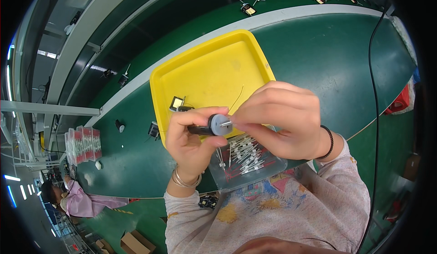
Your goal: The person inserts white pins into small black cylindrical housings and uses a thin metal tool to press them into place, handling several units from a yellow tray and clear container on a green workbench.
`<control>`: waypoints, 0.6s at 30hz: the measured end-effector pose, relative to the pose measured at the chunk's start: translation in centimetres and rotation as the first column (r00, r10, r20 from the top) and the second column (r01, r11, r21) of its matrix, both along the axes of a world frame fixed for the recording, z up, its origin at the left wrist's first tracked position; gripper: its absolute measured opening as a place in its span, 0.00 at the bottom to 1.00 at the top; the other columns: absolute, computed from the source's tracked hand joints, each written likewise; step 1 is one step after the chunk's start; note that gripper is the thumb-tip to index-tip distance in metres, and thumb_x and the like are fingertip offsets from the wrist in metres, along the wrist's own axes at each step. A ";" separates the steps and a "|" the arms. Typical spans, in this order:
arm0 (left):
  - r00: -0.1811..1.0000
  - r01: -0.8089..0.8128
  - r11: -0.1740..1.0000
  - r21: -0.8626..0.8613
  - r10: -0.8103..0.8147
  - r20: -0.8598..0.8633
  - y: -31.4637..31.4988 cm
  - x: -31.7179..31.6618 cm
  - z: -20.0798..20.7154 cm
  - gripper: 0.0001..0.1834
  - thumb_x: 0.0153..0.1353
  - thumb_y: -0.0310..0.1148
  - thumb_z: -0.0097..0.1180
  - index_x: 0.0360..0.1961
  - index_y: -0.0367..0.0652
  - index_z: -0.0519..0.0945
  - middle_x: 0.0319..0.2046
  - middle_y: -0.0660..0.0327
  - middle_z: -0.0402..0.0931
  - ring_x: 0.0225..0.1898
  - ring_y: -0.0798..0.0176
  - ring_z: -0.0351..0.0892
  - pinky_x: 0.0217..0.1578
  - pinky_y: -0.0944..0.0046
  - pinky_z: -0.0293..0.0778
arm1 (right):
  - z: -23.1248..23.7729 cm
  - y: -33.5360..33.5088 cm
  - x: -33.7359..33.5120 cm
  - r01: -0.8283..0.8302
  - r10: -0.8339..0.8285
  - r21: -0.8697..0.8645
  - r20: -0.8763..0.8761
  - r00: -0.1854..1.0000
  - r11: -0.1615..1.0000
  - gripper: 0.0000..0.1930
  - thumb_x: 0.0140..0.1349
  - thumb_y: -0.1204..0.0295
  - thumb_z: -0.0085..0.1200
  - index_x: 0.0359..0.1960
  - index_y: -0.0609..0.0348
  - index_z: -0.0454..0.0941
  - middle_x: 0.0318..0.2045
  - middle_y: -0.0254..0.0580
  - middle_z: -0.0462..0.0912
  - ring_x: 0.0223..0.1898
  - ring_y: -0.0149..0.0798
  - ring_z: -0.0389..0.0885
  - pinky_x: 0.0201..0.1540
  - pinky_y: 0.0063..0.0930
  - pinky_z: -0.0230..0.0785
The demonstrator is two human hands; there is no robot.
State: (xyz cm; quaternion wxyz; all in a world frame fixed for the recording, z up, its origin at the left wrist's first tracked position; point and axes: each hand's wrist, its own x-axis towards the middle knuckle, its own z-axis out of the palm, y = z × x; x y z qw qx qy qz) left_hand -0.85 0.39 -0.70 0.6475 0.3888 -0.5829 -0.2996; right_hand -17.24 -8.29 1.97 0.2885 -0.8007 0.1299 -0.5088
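My left hand (189,133) grips a small black cylindrical part (200,129) with a round grey end (220,124), from which a short metal pin (226,123) sticks out. Thumb and fingers of my right hand (282,117) are pinched together right beside that pin; what they hold is hidden. A thin wire (237,98) rises near the fingertips, over the yellow tray (214,69). In the tray, by my left hand, lies a black part with a pale yellow face (176,103). Below my hands, a clear plastic box (223,182) holds many metal pins with white pieces (248,156).
Stacked clear boxes of similar pins (84,144) stand on the green table (318,49) at left. Small black parts (154,129) lie beside the tray. More parts (248,9) sit on a strip behind the pale rail. A black cable (374,81) hangs at right. A person in pink (88,201) is at lower left.
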 end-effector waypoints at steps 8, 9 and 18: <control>0.957 -0.257 0.963 -0.082 0.266 0.118 0.6 -1.0 0.5 0.12 0.51 0.23 0.60 0.35 0.33 0.71 0.41 0.43 0.76 0.42 0.58 0.77 0.43 0.65 0.72 | -0.2 0.3 0.4 0.092 -0.084 -0.280 0.042 0.996 0.955 0.13 0.32 0.79 0.56 0.27 0.62 0.79 0.26 0.38 0.77 0.27 0.37 0.77 0.27 0.24 0.71; 0.957 -0.258 0.963 -0.083 0.266 0.119 0.7 -1.0 0.5 0.12 0.51 0.23 0.60 0.35 0.33 0.71 0.41 0.43 0.76 0.42 0.58 0.77 0.43 0.65 0.72 | -0.2 0.4 0.4 0.098 -0.088 -0.277 0.046 0.995 0.956 0.13 0.31 0.80 0.56 0.26 0.62 0.79 0.26 0.38 0.78 0.27 0.36 0.77 0.28 0.24 0.71; 0.960 -0.211 0.977 -0.004 0.208 0.189 0.9 -0.6 1.9 0.11 0.46 0.21 0.63 0.31 0.32 0.74 0.34 0.44 0.78 0.35 0.56 0.81 0.36 0.66 0.75 | -0.8 -0.1 0.0 -0.058 0.063 -0.179 0.022 0.998 0.982 0.14 0.32 0.84 0.56 0.26 0.63 0.79 0.26 0.39 0.78 0.27 0.37 0.77 0.29 0.25 0.71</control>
